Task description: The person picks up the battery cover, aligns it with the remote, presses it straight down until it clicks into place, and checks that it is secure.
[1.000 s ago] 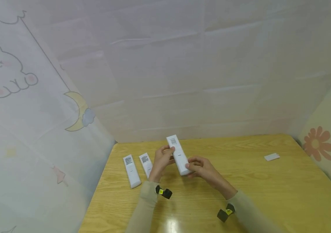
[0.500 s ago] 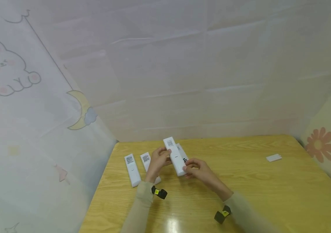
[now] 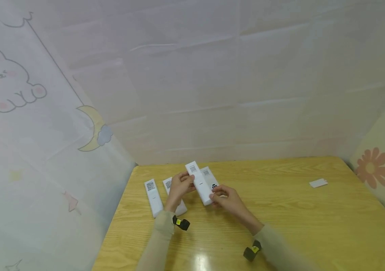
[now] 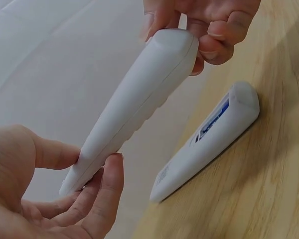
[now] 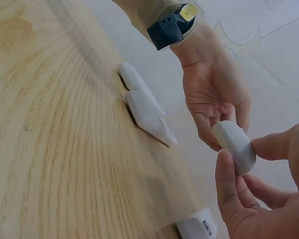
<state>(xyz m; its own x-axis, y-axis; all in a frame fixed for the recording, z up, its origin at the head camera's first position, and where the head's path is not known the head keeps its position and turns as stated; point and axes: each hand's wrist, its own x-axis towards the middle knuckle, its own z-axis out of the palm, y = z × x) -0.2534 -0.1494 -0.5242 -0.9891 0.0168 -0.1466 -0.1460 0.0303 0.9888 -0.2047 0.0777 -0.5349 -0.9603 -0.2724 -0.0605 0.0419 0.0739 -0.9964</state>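
Both hands hold a white remote control [image 3: 199,182] above the table, its back with a printed label facing up. My left hand [image 3: 179,187] pinches the label end between thumb and fingers. At the rounded end, my right hand [image 3: 227,200] grips it the same way, as the right wrist view shows at the remote's end [image 5: 235,147]. Behind and beneath it, a second remote [image 3: 209,175] lies on the table with its battery compartment uncovered. A blue battery [image 4: 215,119] shows inside in the left wrist view. The held remote's buttons are mostly hidden.
Two more white remotes lie face down at the left, one outer [image 3: 154,198] and one partly behind the left forearm [image 3: 180,207]. A small white battery cover [image 3: 318,183] lies far right on the wooden table [image 3: 280,210]. Printed cloth walls [image 3: 192,82] enclose the table.
Both hands have shifted left with the remote, which has also dropped slightly. More of the uncovered remote behind it has come into view. Both grips stay the same.
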